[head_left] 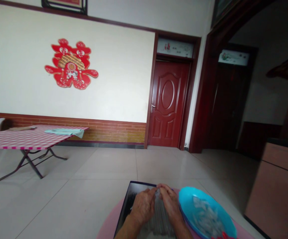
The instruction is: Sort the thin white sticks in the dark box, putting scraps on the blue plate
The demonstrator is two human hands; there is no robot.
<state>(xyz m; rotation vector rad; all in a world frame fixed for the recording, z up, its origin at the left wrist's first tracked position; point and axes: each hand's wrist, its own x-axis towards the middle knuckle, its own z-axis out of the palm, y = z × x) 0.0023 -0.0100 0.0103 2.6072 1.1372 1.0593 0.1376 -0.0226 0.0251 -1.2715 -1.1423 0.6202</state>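
My left hand (143,205) and my right hand (169,200) meet near the far end of a shallow dark-rimmed box (131,188). Their fingers are curled inward and closed around the far ends of long, thin grey strips (160,219). The strips lie side by side between my wrists, running toward me; their exact kind is too blurred to tell. Dark, thin pieces show in the box left of my left hand. Just right of my right hand, a bright blue basin (187,196) holds many small whitish translucent pieces (207,215).
Box and basin rest on a pink round surface (109,222). Something red (224,235) sits at the basin's near edge. A folding table with a checked cover (29,137) stands left on the tiled floor (96,176). A pinkish cabinet (275,192) is at right, a red door (168,103) ahead.
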